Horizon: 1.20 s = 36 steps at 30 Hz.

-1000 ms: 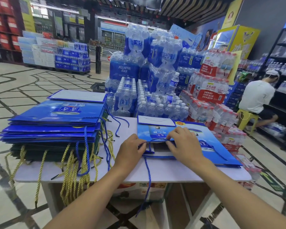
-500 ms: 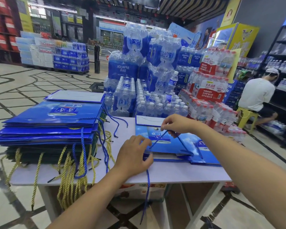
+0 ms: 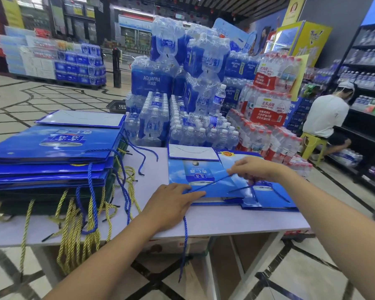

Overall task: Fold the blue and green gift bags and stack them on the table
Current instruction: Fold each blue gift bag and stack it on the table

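Blue cord [image 3: 212, 182] pinched taut by right hand [image 3: 254, 168].

Stack of folded bags [image 3: 52, 148] cut off by left frame edge, green bags [image 3: 41, 200] under its blue ones showing edges only; right of stack, fingertips [image 3: 232, 171] of right hand [image 3: 256, 167] blurred where they pinch blue cord [image 3: 212, 181].

L hand [image 3: 171, 201] flat on blue bag [image 3: 196, 169] | R hand [image 3: 254, 167] pinches cord [image 3: 214, 181] | stack [image 3: 52, 152] left

The blue cord handle [image 3: 212, 181] has been lifted off the flat blue gift bag [image 3: 179, 172] and is drawn taut rightward by the right hand [image 3: 254, 167], away from the left hand [image 3: 171, 202], which is now pressed flat.
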Available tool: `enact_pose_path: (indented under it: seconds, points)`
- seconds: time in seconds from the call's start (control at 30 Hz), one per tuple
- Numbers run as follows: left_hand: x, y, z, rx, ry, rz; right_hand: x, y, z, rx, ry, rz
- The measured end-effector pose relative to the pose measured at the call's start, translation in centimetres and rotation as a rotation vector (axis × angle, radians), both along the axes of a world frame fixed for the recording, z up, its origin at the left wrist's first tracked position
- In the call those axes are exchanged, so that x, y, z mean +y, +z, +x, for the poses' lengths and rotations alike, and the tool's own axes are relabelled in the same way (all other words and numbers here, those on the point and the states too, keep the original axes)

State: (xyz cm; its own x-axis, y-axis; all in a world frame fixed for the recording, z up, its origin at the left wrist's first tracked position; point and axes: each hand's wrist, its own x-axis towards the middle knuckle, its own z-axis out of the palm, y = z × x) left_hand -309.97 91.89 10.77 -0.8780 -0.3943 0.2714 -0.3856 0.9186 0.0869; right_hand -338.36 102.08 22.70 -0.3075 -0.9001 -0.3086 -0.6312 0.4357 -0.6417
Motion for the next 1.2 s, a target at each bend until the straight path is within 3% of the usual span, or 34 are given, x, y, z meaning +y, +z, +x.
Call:
enact_pose_path:
  seconds: [0.2, 0.27, 0.4, 0.67, 1.07, 1.2]
  points:
    - [0.1, 0.1, 0.1, -0.049, -0.014, 0.060, -6.1, -0.7, 4.1, 0.176, 0.135, -0.205]
    - [0.0, 0.2, 0.1, -0.090, -0.011, 0.126, -8.4, -1.7, 5.7, 0.320, 0.107, -0.284]
    - [0.3, 0.4, 0.0, -0.165, -0.003, 0.225, -11.5, -4.3, 7.2, 0.630, 0.052, -0.215]
    - [0.3, 0.3, -0.2, -0.150, 0.010, 0.238, -13.9, -9.0, 6.0, 0.826, -0.086, -0.210]
    - [0.2, 0.1, -0.1, -0.033, 0.120, 0.237, -10.8, -6.2, 3.7, 0.651, -0.065, -0.194]
    - [0.1, -0.1, -0.1, 0.059, 0.269, 0.118, -6.2, -5.4, 3.0, 0.719, -0.107, -0.008]
